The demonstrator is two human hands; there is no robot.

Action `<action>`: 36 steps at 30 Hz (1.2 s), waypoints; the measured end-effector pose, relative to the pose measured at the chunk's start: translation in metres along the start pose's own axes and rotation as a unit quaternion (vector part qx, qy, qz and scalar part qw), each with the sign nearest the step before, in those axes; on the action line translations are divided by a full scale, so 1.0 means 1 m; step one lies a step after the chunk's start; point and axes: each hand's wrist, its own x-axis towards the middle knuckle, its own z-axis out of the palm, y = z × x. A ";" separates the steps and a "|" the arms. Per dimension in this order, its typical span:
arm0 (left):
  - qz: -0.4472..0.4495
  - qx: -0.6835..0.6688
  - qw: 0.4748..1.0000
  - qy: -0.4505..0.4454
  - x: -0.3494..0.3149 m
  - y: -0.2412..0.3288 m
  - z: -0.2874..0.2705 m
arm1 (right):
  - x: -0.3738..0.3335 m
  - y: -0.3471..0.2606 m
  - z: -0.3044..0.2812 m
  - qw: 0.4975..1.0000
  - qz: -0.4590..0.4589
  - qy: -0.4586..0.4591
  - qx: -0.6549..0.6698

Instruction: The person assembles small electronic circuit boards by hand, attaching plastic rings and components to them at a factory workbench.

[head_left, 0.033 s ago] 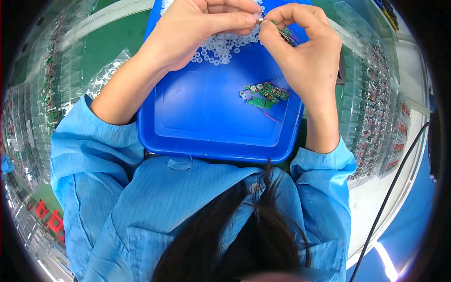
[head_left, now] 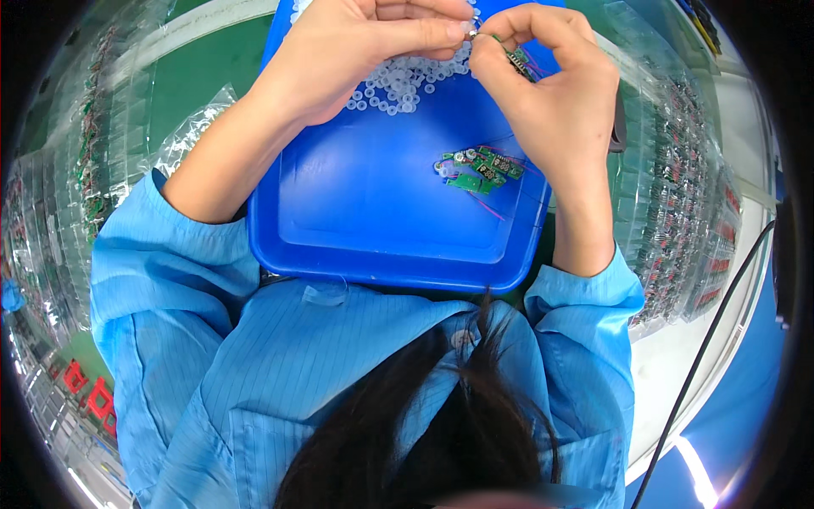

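Note:
Over the far part of the blue tray (head_left: pixel 365 270), my two hands meet fingertip to fingertip. My left hand (head_left: pixel 365 42) is closed in a pinch on a small translucent white ring, mostly hidden by the fingertips. My right hand (head_left: pixel 551 85) grips a small green circuit board (head_left: pixel 520 62) with thin red and purple wires, its end touching or nearly touching the ring. Beneath the left hand lies a heap of translucent white rings (head_left: pixel 398 85). Several more green circuit boards (head_left: pixel 482 168) with wires lie in a small pile in the tray, nearer my right forearm.
Clear plastic bags (head_left: pixel 191 131) lie left of the tray on the green mat. Many packed parts in clear sheets (head_left: pixel 687 195) line the right side, others (head_left: pixel 89 144) the left. A black cable (head_left: pixel 704 348) hangs at the right edge. Red stools (head_left: pixel 102 399) stand low left.

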 end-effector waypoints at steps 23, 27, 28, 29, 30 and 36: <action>0.023 0.058 0.998 0.011 -0.004 0.000 0.005 | 0.002 -0.004 -0.001 0.956 -0.209 0.010 -0.207; 0.047 0.135 0.989 0.043 -0.008 0.000 0.011 | -0.005 0.027 0.011 0.963 -0.192 0.052 -0.181; 0.050 0.135 0.989 0.041 -0.009 0.000 0.013 | -0.006 0.028 0.012 0.968 -0.182 0.063 -0.163; 0.054 0.142 0.987 0.045 -0.009 -0.001 0.015 | -0.006 0.028 0.013 0.972 -0.173 0.074 -0.144; 0.059 0.148 0.986 0.049 -0.010 -0.001 0.015 | -0.006 0.028 0.013 0.971 -0.175 0.076 -0.145; 0.337 0.088 0.925 -0.154 0.010 -0.015 -0.001 | -0.007 0.029 0.012 0.988 -0.123 0.065 -0.067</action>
